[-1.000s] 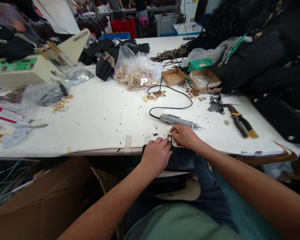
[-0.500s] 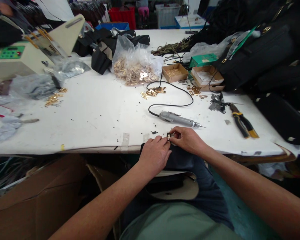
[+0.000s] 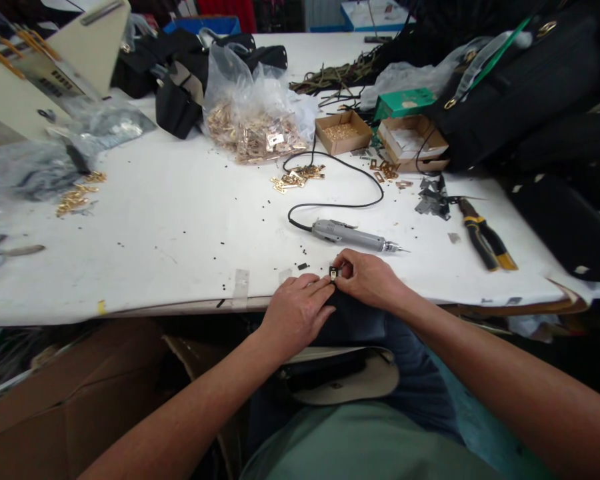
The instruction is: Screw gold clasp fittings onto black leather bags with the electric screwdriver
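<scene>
A small metal fitting (image 3: 333, 274), with a pale rectangular middle on a dark base, sits at the front edge of the table. My right hand (image 3: 367, 277) pinches it from the right between thumb and fingertips. From the left, my left hand (image 3: 296, 312) presses its fingertips against the fitting's near side and holds the black bag material beneath. The bag (image 3: 347, 393), black with a cream edge and lining, lies on my lap and reaches up under both hands. Just beyond them rests a grey electric screwdriver (image 3: 350, 235), its bit pointing right.
Yellow-and-black pliers (image 3: 487, 237) lie at right beside dark metal plates (image 3: 433, 200). Farther back are gold fittings (image 3: 297, 178), a plastic bag of gold parts (image 3: 260, 130) and small cardboard boxes (image 3: 344, 133). A cream machine (image 3: 55, 80) stands at left; black bags (image 3: 520, 100) pile up at right.
The camera view has tilted down and shifted slightly. Both hands stay around the metal fitting, and the right fingers have curled a little closer about it.
</scene>
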The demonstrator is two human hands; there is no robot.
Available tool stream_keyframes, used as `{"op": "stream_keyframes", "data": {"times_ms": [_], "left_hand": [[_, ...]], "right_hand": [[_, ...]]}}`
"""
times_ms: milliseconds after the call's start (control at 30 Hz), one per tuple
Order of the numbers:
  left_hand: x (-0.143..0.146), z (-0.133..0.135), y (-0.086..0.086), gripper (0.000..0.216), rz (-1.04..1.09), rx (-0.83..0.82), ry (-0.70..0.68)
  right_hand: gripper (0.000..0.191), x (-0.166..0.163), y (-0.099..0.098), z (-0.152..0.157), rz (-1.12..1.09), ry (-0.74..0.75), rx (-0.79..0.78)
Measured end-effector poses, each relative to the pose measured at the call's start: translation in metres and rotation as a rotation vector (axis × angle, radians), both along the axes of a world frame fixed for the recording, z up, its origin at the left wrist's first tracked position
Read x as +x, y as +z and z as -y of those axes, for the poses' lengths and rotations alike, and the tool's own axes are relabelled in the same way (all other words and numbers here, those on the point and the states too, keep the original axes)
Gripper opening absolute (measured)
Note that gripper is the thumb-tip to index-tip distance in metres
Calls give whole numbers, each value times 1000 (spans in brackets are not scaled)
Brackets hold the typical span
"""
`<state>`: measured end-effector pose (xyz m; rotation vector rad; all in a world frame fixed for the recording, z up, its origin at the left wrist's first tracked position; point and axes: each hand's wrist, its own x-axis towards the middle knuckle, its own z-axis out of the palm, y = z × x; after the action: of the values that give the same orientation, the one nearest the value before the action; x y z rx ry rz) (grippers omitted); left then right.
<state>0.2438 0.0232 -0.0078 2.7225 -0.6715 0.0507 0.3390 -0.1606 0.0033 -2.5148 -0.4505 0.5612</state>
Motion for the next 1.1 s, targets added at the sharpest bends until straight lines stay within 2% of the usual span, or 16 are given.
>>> {"op": "stream_keyframes", "data": {"times_ms": [200, 300, 467, 700, 933, 1100], "left_hand": [[1, 5, 11, 33, -22, 141, -41], [2, 9, 17, 32, -53, 179, -40], [1, 10, 18, 32, -41, 186, -23], [-1, 10, 16, 31, -19, 179, -23], [1, 8, 17, 27, -35, 170, -31], [4, 8, 18, 34, -33, 181, -19]], "right_hand": [[20, 6, 0, 5, -54, 56, 63], [22, 7, 1, 3, -54, 51, 45], [21, 4, 2, 0, -12, 58, 35], [23, 6, -3, 9, -68, 81, 142], [26, 1, -5, 8, -8, 78, 122], [26, 4, -2, 9, -57, 106, 123]]}}
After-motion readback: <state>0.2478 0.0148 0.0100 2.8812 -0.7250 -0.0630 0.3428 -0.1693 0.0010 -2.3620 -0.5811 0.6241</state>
